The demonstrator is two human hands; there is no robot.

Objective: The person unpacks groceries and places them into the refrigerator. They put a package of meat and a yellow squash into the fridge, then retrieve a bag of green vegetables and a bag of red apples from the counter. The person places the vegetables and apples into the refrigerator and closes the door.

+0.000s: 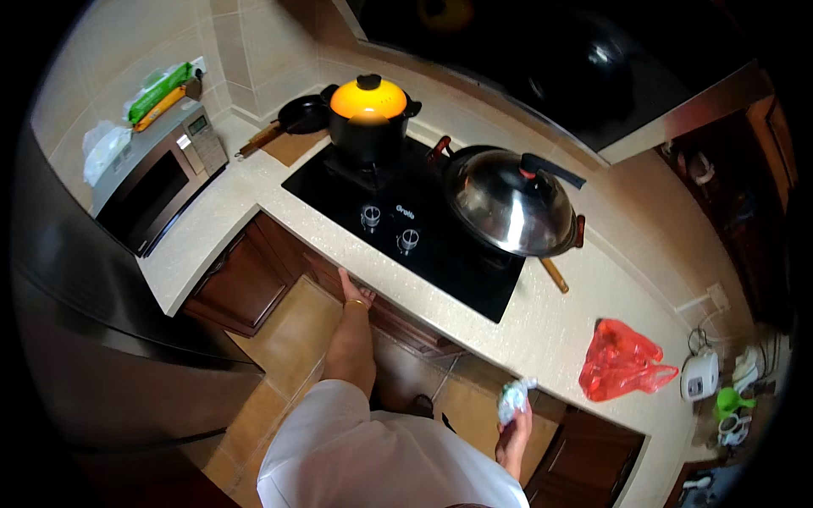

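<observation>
My left hand (357, 293), with a bracelet at the wrist, is by the wooden drawer fronts (406, 324) below the counter edge. Its thumb stands away from the fingers and nothing shows in it; whether it touches the wood, I cannot tell. In my right hand (517, 438) is a crinkled, shiny plastic packet (513, 401), held up near the counter's front edge. Its contents are not clear. On the black gas cooktop (438, 254) stand a dark pot (368, 140) with an orange lid and a wok (467, 219) under a domed steel lid (511, 197).
A red plastic bag (619, 365) lies on the pale countertop (571, 317) at right. A wooden handle (554, 275) juts out beside the wok. At left are a microwave (162, 181), a small frying pan (303, 114) and a dark refrigerator (114, 317). The range hood (540, 57) hangs above.
</observation>
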